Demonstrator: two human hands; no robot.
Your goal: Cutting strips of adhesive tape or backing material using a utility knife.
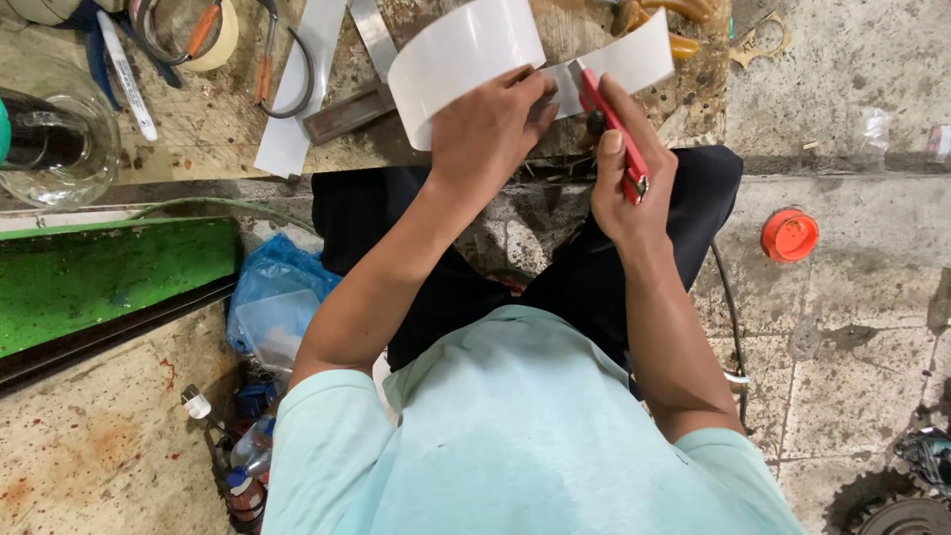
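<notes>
Left hand (485,124) has its grip pinched shut on a curved white plastic strip (461,54), holding it up over the front edge of the counter (198,139). Right hand (629,168) is wrapped tight around a red utility knife (609,129), blade end meeting the strip just beside the left fingertips.

Honestly the risk I see is the blade skidding off that slick, bendy strip toward the holding fingers, since they're so close and the strip flexes. A crooked cut looks likely too, with nothing backing it.

Room is tight: knees right below, and pliers (272,59) and a glass jar (54,129) crowding the counter. Open floor to the right, apart from an orange cap (790,235).
</notes>
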